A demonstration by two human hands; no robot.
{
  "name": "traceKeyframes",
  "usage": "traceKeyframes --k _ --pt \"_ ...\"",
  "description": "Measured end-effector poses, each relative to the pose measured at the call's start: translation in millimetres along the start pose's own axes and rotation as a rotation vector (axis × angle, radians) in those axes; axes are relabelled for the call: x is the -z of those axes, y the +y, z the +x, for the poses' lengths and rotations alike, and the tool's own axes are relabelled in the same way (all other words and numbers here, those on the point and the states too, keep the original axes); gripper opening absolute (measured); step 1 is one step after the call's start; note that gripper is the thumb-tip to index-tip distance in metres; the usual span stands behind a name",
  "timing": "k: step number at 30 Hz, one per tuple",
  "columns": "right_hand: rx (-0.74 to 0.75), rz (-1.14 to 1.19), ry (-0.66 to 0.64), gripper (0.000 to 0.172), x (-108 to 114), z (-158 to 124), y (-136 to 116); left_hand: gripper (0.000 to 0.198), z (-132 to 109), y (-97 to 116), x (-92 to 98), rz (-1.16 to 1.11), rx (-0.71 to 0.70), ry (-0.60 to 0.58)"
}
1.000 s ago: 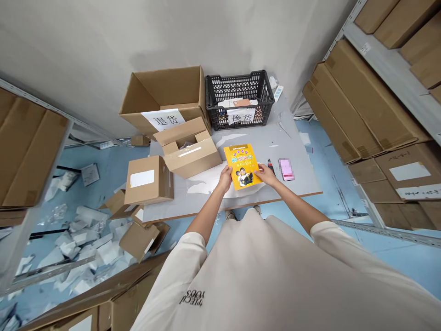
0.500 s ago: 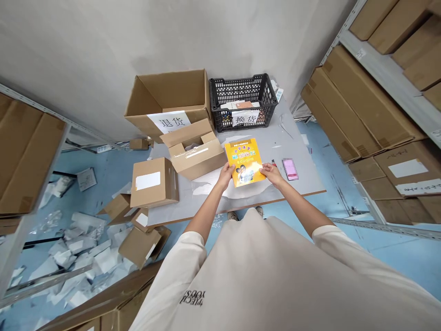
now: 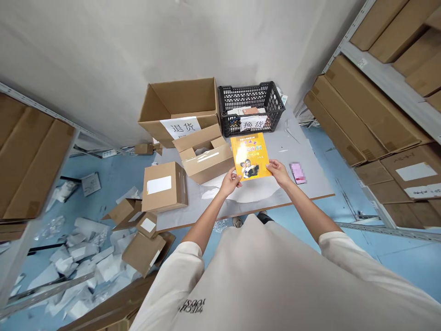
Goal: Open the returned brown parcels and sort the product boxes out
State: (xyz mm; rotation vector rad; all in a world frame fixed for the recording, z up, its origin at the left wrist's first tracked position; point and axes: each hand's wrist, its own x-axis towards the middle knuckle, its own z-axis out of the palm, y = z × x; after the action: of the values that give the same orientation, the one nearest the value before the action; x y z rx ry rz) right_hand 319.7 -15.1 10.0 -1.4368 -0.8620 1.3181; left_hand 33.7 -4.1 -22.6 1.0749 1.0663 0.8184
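A thin yellow book (image 3: 250,156) with a picture on its cover is held above the grey table (image 3: 310,188), raised toward me. My left hand (image 3: 230,181) pinches its lower left corner and my right hand (image 3: 279,171) grips its lower right edge. Just left of the book lies a small opened cardboard box (image 3: 204,156). Beyond it stand a black plastic crate (image 3: 251,106) with a paper label and a large open carton (image 3: 179,108) with another label.
A sealed carton with a white label (image 3: 164,186) sits at the table's left edge. A pink item (image 3: 297,173) lies right of my hands. Shelves of flat cartons (image 3: 365,105) line the right. Torn packaging and boxes litter the blue floor (image 3: 86,239) on the left.
Both hands have lifted the yellow book off the table and tilted it up toward me. My view has shifted slightly to the left.
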Motion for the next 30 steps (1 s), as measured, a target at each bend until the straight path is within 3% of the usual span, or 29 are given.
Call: traceKeyframes --k 4,10,14,20,30 --pt "0.069 -0.117 -0.053 0.057 -11.3 14.7 -20.7 0.079 10.4 18.7 12.2 -0.006 -0.088 0.101" --pt "0.03 -0.206 -0.23 0.086 -11.6 35.8 -36.4 0.062 32.1 34.3 22.2 -0.013 -0.061 0.2" --pt "0.018 -0.127 -0.163 0.067 -8.0 58.4 -39.2 0.062 57.5 46.1 15.2 -0.061 -0.029 0.195" --pt "0.009 -0.07 -0.044 0.057 3.1 116.6 -49.2 0.046 119.6 76.9 -2.8 -0.13 0.07 0.214" --pt "-0.056 0.001 0.022 0.041 17.3 249.1 -72.8 0.02 249.7 112.1 -31.1 -0.293 0.189 0.412"
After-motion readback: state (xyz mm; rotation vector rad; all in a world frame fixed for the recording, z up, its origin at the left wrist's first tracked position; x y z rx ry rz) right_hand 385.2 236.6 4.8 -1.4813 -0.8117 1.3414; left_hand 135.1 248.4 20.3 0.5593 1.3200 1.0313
